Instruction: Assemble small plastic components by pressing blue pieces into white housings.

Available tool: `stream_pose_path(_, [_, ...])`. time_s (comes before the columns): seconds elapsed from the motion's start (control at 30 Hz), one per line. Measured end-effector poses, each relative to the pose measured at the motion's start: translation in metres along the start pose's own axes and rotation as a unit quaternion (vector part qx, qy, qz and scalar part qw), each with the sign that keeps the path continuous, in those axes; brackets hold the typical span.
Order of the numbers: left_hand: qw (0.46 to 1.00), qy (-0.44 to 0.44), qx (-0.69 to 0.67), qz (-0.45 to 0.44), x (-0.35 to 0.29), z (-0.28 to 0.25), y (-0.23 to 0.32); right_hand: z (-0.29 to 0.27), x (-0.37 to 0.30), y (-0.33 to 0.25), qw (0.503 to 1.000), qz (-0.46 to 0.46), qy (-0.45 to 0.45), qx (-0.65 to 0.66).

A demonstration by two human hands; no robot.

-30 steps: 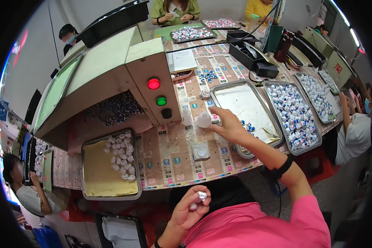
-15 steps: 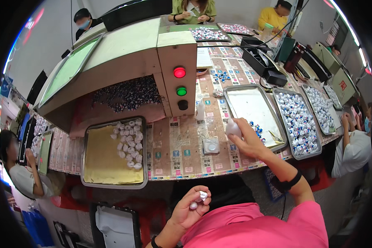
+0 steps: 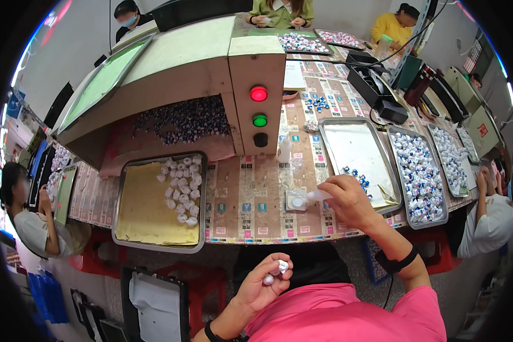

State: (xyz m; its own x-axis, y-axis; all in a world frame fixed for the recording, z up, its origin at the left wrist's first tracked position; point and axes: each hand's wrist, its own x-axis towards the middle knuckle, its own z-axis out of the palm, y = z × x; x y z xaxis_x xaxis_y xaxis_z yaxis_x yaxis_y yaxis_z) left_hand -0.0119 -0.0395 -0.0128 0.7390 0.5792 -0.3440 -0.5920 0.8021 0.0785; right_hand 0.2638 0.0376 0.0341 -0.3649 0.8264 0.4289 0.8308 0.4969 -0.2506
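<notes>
While low, left hand (image 3: 260, 286) loosely curled

printed table (image 3: 229, 196) | yellow-lined tray (image 3: 143, 208) | white-lined tray (image 3: 353, 149) | small square dish (image 3: 296, 200) | upright bottle (image 3: 285, 148)

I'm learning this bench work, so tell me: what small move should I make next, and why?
Probably squeeze the white bottle lightly over the small round dish: your right hand holds it tipped, its nozzle pointing at the dish, while your left hand holds small white pieces.
</notes>
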Motion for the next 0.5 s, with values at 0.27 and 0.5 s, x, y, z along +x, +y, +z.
stream_pose_path(0.27, [1.0,0.007,-0.001,-0.006,0.001,0.003,-0.001,0.002,0.007,-0.004,0.998,-0.045,0.008,-0.039])
stream_pose_path(0.5, [1.0,0.015,-0.002,-0.003,0.0,0.003,0.0,0.0,0.01,-0.01,0.996,-0.055,-0.004,-0.069])
